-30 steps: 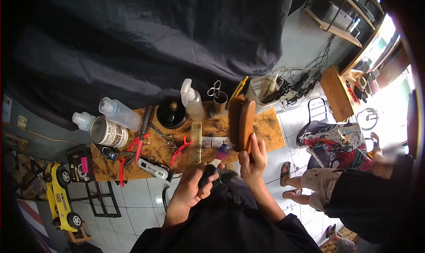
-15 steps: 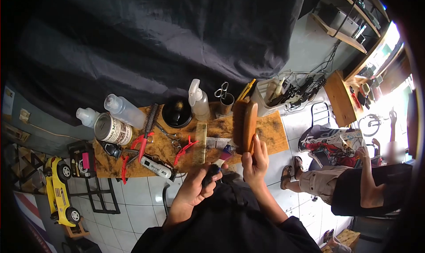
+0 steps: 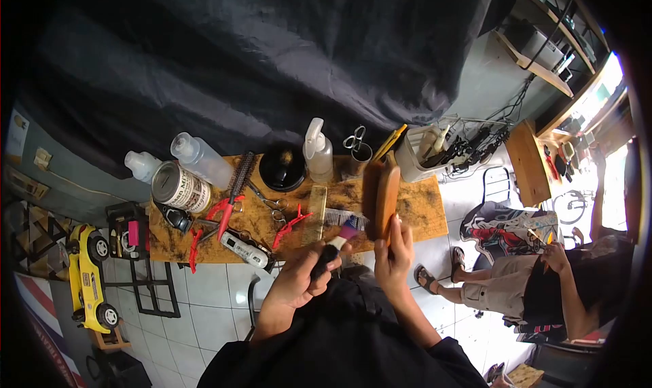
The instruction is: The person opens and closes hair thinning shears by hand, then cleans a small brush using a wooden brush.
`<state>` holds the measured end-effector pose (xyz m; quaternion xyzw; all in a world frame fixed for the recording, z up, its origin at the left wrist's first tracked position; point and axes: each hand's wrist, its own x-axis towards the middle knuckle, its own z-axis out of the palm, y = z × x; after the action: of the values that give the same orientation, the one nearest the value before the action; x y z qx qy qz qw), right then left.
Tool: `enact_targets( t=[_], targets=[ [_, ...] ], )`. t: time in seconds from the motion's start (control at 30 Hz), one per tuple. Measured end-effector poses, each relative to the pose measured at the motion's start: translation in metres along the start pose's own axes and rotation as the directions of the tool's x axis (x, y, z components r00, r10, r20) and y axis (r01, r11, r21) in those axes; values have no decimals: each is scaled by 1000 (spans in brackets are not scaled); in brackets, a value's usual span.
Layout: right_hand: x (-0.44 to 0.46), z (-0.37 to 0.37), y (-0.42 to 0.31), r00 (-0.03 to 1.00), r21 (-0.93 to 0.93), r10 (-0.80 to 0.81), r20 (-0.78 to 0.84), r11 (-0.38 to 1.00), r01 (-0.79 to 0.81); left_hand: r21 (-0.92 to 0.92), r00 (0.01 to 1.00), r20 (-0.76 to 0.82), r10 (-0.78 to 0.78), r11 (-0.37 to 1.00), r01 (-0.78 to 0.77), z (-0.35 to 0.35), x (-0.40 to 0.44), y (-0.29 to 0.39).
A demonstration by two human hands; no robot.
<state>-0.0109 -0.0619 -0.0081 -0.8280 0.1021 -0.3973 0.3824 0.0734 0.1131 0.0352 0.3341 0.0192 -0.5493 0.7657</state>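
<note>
My left hand (image 3: pixel 299 279) is closed round the black handle of a small brush (image 3: pixel 337 241) with purple and dark blue bristles. Its tip is beside the dark bristles of a wooden brush (image 3: pixel 388 196), whether touching I cannot tell. My right hand (image 3: pixel 394 255) grips that wooden-backed brush upright by its lower end. Behind the small brush, a metal comb (image 3: pixel 337 217) and a yellowish comb (image 3: pixel 314 215) lie on the wooden table (image 3: pixel 426 211). A red clip (image 3: pixel 291 226) and a hair clipper (image 3: pixel 246 250) are to their left.
At the table's back stand a spray bottle (image 3: pixel 318 150), a black bowl (image 3: pixel 282 167), a cup (image 3: pixel 360 156) with scissors, and a can (image 3: pixel 180 186). A white bin (image 3: pixel 415 160) stands behind right. Another person (image 3: pixel 557 279) stands at the right beside a patterned cape (image 3: pixel 502 228).
The view has shifted, so the table items appear further right. Both hands keep their brushes, with the small one still near the wooden brush's bristles. The other person's arms have moved.
</note>
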Motion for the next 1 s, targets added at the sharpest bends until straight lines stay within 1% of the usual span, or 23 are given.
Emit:
enact_targets(
  t=[0.03, 0.07, 0.1, 0.17, 0.2, 0.23, 0.3, 0.33, 0.37, 0.43, 0.5, 0.53, 0.6, 0.63, 0.67, 0.7, 0.77, 0.8, 0.83, 0.9, 0.93, 0.97, 1.0],
  targets=[
    [-9, 2, 2, 1000, 5, -7, 8, 1000, 6, -24, 997, 33, 68, 997, -67, 0, 0, 3],
    [-20, 4, 2, 999, 42, -2, 51, 999, 0, -58, 998, -8, 66, 996, -66, -2, -1, 5],
    [-27, 5, 2, 996, 78, 0, 94, 997, -7, -63, 997, -13, 77, 995, -77, -2, -1, 9],
    [-28, 4, 1, 995, 77, -30, 99, 997, 23, 110, 990, -119, 73, 992, -60, -2, -3, 15],
    [-24, 1, -1, 996, 45, -47, 79, 998, 43, 132, 988, -134, 71, 990, -54, -2, -5, 14],
    [-22, -1, -2, 997, 10, -58, 57, 998, 57, 131, 988, -136, 68, 990, -50, -4, -7, 11],
    [-8, 2, -4, 999, 36, -25, 34, 999, 23, 144, 991, -130, -14, 989, 33, -7, -7, 6],
    [3, 5, -6, 998, 8, -59, 5, 998, 58, 143, 994, -98, -50, 988, 64, -5, -8, 6],
    [8, 6, -7, 995, -19, -93, -21, 996, 93, 144, 994, -95, -52, 988, 65, -2, -8, 6],
    [-1, 12, -2, 997, -8, -71, 10, 997, 71, 111, 997, -65, -29, 993, 36, 6, -9, 8],
    [-29, 19, 9, 993, -63, -113, 37, 991, 115, 122, 996, -87, 28, 992, -17, 9, -9, 11],
    [-38, 21, 8, 995, -3, -93, 45, 996, 93, 94, 996, -65, 54, 994, -48, 7, -10, 12],
    [-46, 18, 3, 995, 0, -71, 65, 997, 71, 60, 995, -51, 80, 995, -77, 3, -11, 11],
    [-47, 16, 1, 996, -5, -45, 72, 999, 46, 68, 994, -87, 68, 996, -62, -1, -9, 9],
    [-43, 15, 1, 997, 1, -61, 49, 998, 61, 78, 991, -121, 53, 996, -44, -3, -8, 9],
    [-34, 14, -2, 997, -2, -56, 48, 998, 57, 78, 991, -121, 48, 996, -39, -2, -9, 8],
    [-10, 13, -10, 991, -56, -136, -6, 989, 135, 98, 987, -159, -11, 995, 27, 1, -6, 5],
    [-1, 15, -12, 990, -20, -141, -28, 990, 140, 102, 988, -151, -16, 994, 31, 1, -6, 4],
    [-3, 17, -11, 990, -25, -139, -30, 990, 139, 92, 992, -127, -15, 995, 27, 2, -7, 1],
    [-7, 24, -6, 997, 58, -80, 11, 995, 80, 80, 994, -105, -8, 997, 17, -1, -10, 2],
    [-8, 25, 1, 966, -52, -257, 29, 965, 258, 32, 998, -48, 26, 999, -25, -6, -12, 5],
    [-17, 28, 5, 964, -44, -264, 35, 963, 265, -19, 998, 6, 66, 998, -66, -10, -14, 8],
    [-33, 27, 6, 973, 56, -198, 115, 980, 192, 1, 989, -78, 127, 992, -128, -1, -20, 16]
  ],
)
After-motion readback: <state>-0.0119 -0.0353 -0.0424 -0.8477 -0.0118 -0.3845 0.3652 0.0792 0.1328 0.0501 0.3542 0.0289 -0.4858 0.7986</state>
